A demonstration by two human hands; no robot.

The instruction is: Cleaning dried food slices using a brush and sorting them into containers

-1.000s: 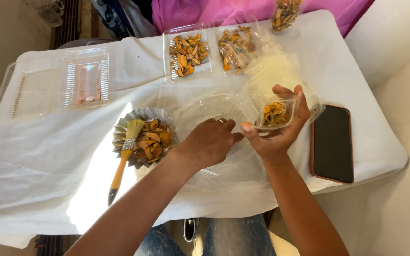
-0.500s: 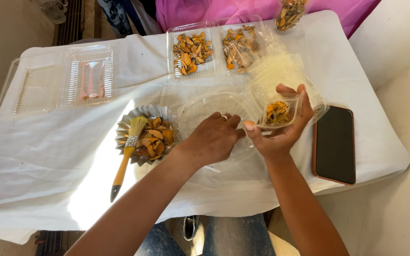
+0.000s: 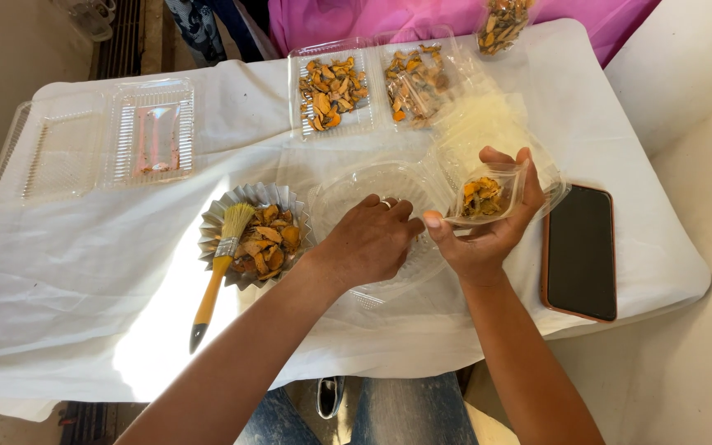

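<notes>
Two hands over a white-clothed table (image 3: 84, 272), both close to a clear round plastic container (image 3: 356, 194) at the table's middle. Right hand (image 3: 488, 222) just right of that container, fingers curled around a small clear pouch (image 3: 488, 194) part-filled with orange-brown dried pieces, pouch mouth turned toward the container. Left hand (image 3: 368, 243) resting palm-down on the container's near edge, fingers bent loosely, ring on one finger; whether anything pinched beneath, impossible to tell. Left of the container, touching it or nearly so, a fluted foil dish (image 3: 216, 227) of the same dried pieces, with a yellow-handled brush (image 3: 216, 276) leaning across its near rim. Beyond the container, two clear trays (image 3: 372, 86) of dried pieces side by side. Far left of the container, an open clear clamshell box (image 3: 100, 144). Well right of the container, past the right hand, a dark phone (image 3: 580, 251) lying flat, screen up.
</notes>
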